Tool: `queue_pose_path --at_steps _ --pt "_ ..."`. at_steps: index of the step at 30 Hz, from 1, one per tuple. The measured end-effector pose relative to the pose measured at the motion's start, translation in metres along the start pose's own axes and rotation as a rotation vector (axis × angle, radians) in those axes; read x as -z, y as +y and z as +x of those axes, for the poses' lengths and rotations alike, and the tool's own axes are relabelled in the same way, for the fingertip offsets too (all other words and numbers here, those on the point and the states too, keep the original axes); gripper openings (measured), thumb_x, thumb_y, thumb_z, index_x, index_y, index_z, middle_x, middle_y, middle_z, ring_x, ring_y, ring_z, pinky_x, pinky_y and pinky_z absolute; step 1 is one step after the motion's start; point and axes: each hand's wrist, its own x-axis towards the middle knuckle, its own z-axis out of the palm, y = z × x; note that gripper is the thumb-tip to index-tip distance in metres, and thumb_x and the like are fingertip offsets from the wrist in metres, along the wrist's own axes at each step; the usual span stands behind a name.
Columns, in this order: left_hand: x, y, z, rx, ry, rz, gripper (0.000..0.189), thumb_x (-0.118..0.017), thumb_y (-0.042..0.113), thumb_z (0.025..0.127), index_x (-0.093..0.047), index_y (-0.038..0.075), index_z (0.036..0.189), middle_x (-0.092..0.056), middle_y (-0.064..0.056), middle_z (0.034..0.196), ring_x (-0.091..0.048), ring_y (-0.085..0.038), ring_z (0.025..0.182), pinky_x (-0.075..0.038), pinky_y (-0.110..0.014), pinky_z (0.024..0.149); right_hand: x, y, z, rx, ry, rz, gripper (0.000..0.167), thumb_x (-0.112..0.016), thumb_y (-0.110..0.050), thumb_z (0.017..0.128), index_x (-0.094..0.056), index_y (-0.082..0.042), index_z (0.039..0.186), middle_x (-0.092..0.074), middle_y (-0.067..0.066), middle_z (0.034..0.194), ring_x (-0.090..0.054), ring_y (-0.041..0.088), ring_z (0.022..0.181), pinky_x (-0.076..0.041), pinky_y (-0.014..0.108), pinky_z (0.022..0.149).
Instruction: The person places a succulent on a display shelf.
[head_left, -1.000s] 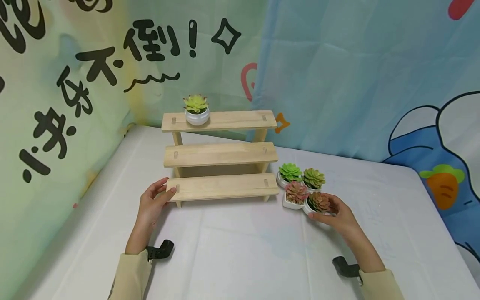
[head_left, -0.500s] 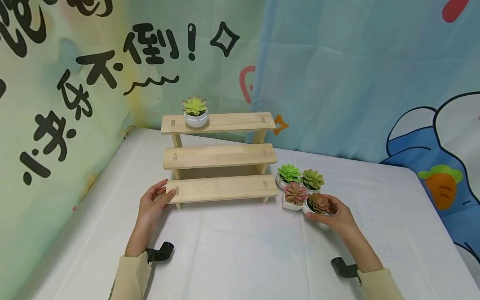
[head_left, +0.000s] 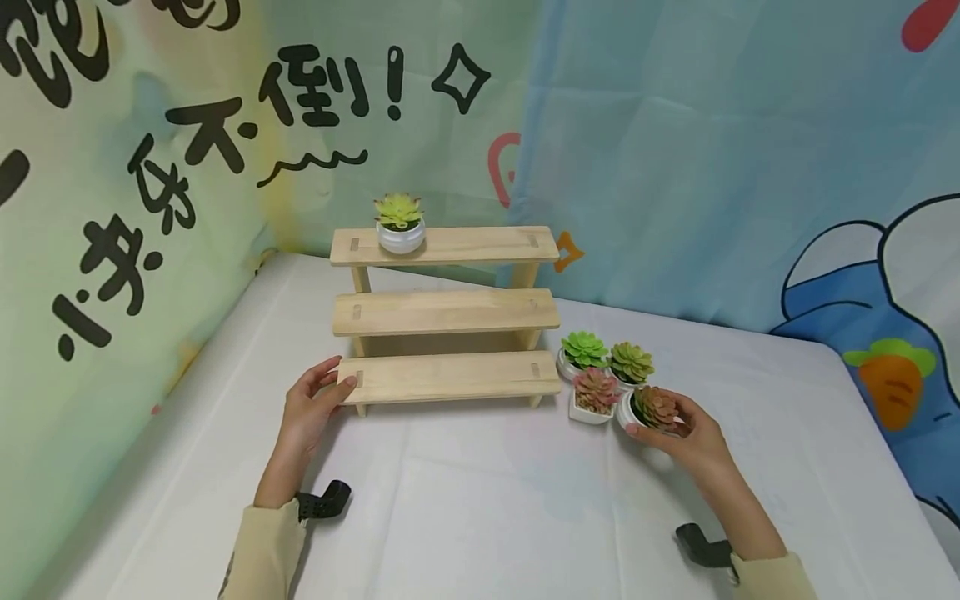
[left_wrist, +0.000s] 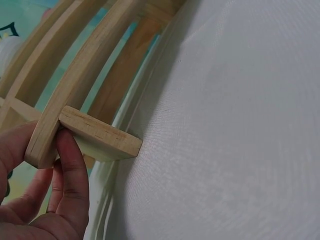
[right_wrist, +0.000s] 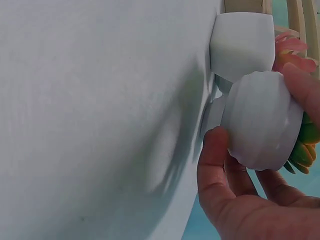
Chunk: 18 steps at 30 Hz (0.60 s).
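Note:
A three-tier wooden shelf (head_left: 446, 310) stands on the white table. My left hand (head_left: 309, 414) grips the left end of its lowest board, thumb on top; the left wrist view shows fingers (left_wrist: 72, 185) curled beneath the board (left_wrist: 70, 80). On the right, my right hand (head_left: 696, 435) holds a brownish-red succulent (head_left: 655, 408) by its white round pot (right_wrist: 265, 120), thumb and fingers around the sides. Next to it are a pink succulent (head_left: 596, 388) in a square white pot (right_wrist: 242, 46), a bright green succulent (head_left: 585, 350) and an olive-green succulent (head_left: 632, 362).
A yellow-green succulent (head_left: 400, 212) in a white pot sits on the left part of the top board. Behind the table (head_left: 480, 500) hang printed cloths, a green one (head_left: 420, 175) and a blue one (head_left: 675, 167).
My right hand has shifted the brownish-red succulent slightly to the right, away from the pink one. The left hand keeps its grip on the shelf. The head view has moved a little.

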Motion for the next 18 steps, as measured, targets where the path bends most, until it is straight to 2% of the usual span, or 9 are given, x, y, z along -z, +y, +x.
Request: queue_pose_path --at_steps 3,9,11,16,18 --pt "-0.001 0.0 0.001 0.0 0.003 -0.002 0.052 -0.067 0.01 0.092 -0.048 0.001 0.14 -0.047 -0.013 0.123 -0.053 -0.002 0.082 -0.047 -0.015 0.067 0.004 0.0 -0.001 -0.001 -0.007 -0.002 0.09 -0.074 -0.032 0.088 -0.02 -0.001 0.153 -0.029 0.026 0.147 -0.039 0.04 0.125 -0.041 0.048 0.094" --pt "-0.001 0.001 0.001 0.005 0.01 -0.002 0.05 -0.066 0.008 0.093 -0.048 0.002 0.14 -0.048 -0.014 0.124 -0.052 -0.004 0.085 -0.047 -0.015 0.068 0.009 -0.005 -0.001 0.009 0.019 -0.065 0.088 -0.074 -0.036 0.087 -0.024 -0.003 0.153 -0.035 0.022 0.145 -0.046 0.025 0.113 -0.045 0.025 0.08" --pt "-0.001 0.002 0.001 0.001 0.009 -0.01 0.05 -0.065 0.008 0.093 -0.048 0.001 0.14 -0.047 -0.014 0.124 -0.052 -0.003 0.084 -0.047 -0.015 0.067 0.011 -0.008 -0.001 0.015 0.026 -0.066 0.089 -0.074 -0.035 0.087 -0.024 -0.002 0.153 -0.034 0.023 0.146 -0.046 0.028 0.117 -0.046 0.028 0.084" --pt "-0.001 0.003 0.0 -0.008 -0.005 -0.033 0.05 -0.065 0.007 0.093 -0.048 0.0 0.14 -0.046 -0.013 0.122 -0.054 0.001 0.076 -0.047 -0.014 0.067 0.015 -0.016 -0.002 0.028 0.038 -0.05 0.09 -0.073 -0.033 0.088 -0.021 0.0 0.153 -0.031 0.028 0.148 -0.039 0.04 0.127 -0.042 0.049 0.097" --pt "-0.001 0.002 0.001 -0.009 -0.013 -0.041 0.051 -0.065 0.007 0.093 -0.047 0.0 0.14 -0.046 -0.013 0.121 -0.054 0.001 0.076 -0.047 -0.014 0.067 0.016 -0.019 -0.002 0.034 0.047 -0.056 0.089 -0.073 -0.032 0.089 -0.021 0.001 0.153 -0.03 0.028 0.148 -0.039 0.041 0.128 -0.041 0.05 0.097"
